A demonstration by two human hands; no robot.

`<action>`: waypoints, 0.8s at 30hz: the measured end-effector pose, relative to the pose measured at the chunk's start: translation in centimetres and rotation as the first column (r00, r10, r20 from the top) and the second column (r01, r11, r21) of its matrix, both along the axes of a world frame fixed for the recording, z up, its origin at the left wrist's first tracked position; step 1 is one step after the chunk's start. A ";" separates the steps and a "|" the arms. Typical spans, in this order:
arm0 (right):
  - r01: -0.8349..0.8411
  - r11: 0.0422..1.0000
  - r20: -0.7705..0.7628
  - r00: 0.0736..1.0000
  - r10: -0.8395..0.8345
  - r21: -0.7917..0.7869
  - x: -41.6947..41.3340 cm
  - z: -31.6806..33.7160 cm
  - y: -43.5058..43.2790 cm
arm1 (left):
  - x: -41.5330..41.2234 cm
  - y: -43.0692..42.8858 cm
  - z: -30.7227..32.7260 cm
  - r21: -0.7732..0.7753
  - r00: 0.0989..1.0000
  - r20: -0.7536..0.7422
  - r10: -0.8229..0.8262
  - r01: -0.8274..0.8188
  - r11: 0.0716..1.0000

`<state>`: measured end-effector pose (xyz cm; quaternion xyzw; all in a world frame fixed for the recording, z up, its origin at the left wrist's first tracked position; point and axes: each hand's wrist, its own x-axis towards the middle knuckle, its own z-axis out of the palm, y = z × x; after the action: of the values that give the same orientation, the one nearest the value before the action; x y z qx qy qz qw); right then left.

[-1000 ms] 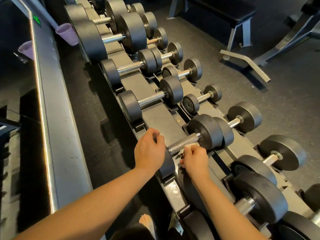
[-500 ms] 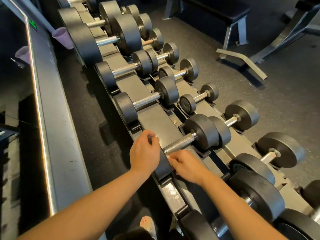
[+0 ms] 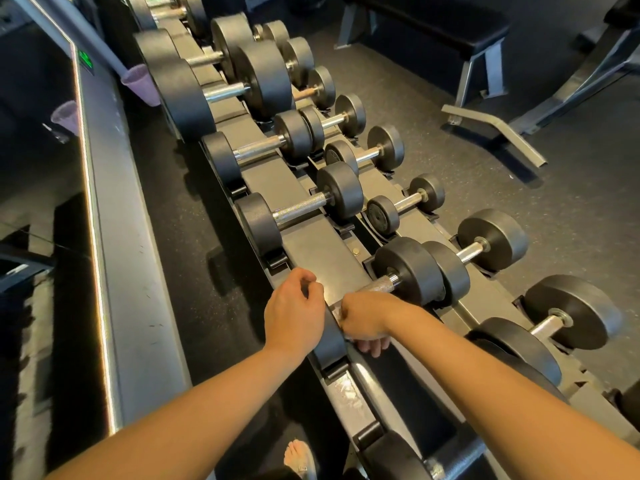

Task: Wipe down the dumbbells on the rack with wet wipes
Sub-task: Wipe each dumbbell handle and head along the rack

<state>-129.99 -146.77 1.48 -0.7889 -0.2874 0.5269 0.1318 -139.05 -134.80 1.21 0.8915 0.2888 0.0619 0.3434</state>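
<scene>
A black dumbbell [image 3: 408, 268] with a knurled steel handle lies across the upper rail of the rack [image 3: 322, 247]. My left hand [image 3: 292, 313] curls over the top of its near black head [image 3: 330, 337]. My right hand [image 3: 363, 318] grips the near end of the handle with a white wet wipe [image 3: 337, 311] bunched under the fingers; only a corner of the wipe shows. Several more dumbbells sit further along the rack, the closest [image 3: 301, 209] just beyond my hands.
Bigger dumbbells [image 3: 568, 313] rest on the lower rail to the right. A mirror wall with a grey ledge [image 3: 114, 237] runs along the left. A bench [image 3: 446, 32] and metal frames stand on the dark floor at the far right. A bare foot [image 3: 299, 455] shows below.
My right hand has slid along the handle from near the far head towards the near head, closer to my left hand. The left hand has stayed on the near head.
</scene>
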 end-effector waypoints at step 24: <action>0.783 -0.596 -0.580 -0.573 -0.578 -0.179 -2.2 -5.7 -1.4 | -0.1 -0.1 0.5 -0.052 1.000 0.012 -0.018 0.018 0.998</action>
<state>-132.17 -148.20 -4.26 -0.4152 0.4678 0.1947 0.7556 -139.19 -134.86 1.74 0.8843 0.2803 0.0565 0.3690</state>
